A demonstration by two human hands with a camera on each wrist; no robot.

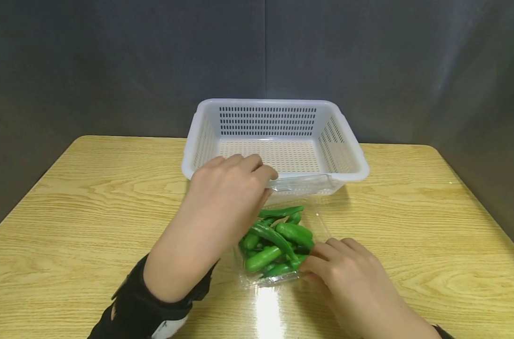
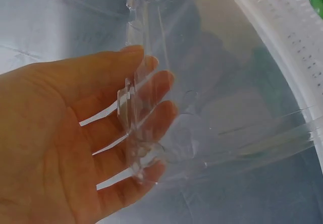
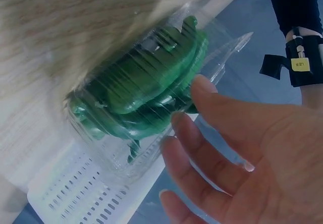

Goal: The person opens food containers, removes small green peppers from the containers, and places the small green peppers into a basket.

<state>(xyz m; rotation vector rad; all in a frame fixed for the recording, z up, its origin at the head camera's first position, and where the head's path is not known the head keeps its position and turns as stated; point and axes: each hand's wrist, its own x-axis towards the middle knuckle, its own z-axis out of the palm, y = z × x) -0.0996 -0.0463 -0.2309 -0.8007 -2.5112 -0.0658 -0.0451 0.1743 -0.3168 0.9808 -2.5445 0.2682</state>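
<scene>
1. From here, the peppers [image 1: 293,232] lie heaped in a clear box [image 1: 278,278], below the left grip and just left of the right grip.
2. The lid [image 1: 303,182] is raised over the box; the left grip [image 1: 227,193] pinches its edge, thumb on one face and fingers on the other.
3. The right grip [image 1: 350,268] touches the box's near right corner, fingers slightly bent. I cannot tell whether it pinches the rim or merely steadies it.
4. To my eye, opening the box is the step in hand. It calls for lifting the lid smoothly while the right grip holds the corner down; a jerk could tip the box and spill peppers.
5. The lid looks thin and bendy, so spread, light fingers should suit it better than a hard squeeze.
6. Beyond the left grip stands a white basket [image 1: 278,103], close enough that the lid could knock its rim.
7. A wooden surface [image 1: 409,212] carries box and basket; a dark wall [image 1: 261,52] rises past the basket.
</scene>
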